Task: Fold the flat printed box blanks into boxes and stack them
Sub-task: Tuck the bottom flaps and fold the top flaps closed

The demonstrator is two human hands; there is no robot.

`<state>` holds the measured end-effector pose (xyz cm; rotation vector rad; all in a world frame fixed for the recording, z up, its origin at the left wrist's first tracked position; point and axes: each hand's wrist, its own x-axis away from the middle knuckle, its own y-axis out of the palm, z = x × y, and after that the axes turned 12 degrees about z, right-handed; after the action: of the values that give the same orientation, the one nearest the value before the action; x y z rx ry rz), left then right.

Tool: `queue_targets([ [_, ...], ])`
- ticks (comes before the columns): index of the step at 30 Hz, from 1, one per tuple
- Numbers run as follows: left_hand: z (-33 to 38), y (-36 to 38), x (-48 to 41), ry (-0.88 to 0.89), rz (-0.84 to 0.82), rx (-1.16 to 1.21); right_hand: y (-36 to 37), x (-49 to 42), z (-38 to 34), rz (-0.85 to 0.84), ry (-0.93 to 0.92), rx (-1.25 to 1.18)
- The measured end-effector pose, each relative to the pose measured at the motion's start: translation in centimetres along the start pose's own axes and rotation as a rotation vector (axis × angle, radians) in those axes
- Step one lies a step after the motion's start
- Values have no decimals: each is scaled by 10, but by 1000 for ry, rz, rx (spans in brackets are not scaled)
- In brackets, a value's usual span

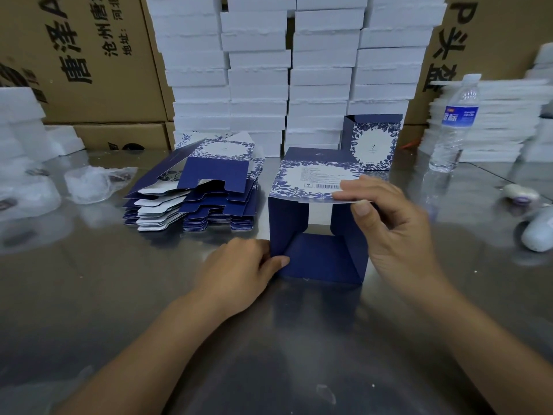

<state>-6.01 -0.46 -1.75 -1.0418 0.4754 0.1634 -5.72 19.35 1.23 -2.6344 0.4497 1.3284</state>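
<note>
Half-folded box (320, 256) sat mid-frame, mouth facing viewer. Its lower-left corner was pinched by left hand (239, 271); right hand (392, 229) pinched top flap (305, 181).

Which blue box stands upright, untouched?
The rear box beside the water bottle; the near box lies on its side, held by left hand and right hand.

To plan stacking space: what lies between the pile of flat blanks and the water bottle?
In the head view: the half-folded box, and behind it one finished box standing upright.
</note>
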Motion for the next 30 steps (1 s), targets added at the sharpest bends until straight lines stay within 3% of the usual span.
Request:
queue_targets([
  [13,-7,-6,-4,49,-80,-17,-1,0,1,-1,16,1],
  [23,-4,-3,-2,71,-9,66,-3,0,3,20,13,-24],
  [26,-4,-3,-1,70,-25,53,-2,0,4,63,118,-49],
  [30,-3,-2,0,102,-34,80,-3,2,9,38,49,126],
])
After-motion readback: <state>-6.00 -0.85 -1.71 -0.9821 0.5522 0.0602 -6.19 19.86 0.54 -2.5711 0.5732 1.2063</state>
